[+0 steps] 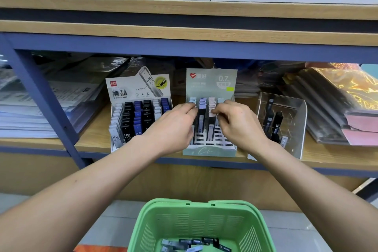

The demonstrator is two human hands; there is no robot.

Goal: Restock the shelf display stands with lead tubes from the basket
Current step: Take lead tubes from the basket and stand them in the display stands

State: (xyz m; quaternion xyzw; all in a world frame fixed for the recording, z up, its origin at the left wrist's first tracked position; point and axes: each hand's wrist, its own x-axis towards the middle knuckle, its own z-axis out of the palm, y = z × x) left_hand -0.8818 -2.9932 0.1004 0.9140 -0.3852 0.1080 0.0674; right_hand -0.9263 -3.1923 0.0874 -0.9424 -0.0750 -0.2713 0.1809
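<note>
- Both hands, left [176, 127] and right [237, 122], reach into the pale green cardboard display stand [210, 149], fingers curled, pinching upright lead tubes [202, 112].
- Green plastic basket [155, 229] sits below that stand, holding loose tubes.

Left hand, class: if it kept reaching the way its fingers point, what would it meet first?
Probably the lead tubes standing in the pale green 0.7 display stand; the left hand already has its fingers at them, though contact is unclear.
</note>
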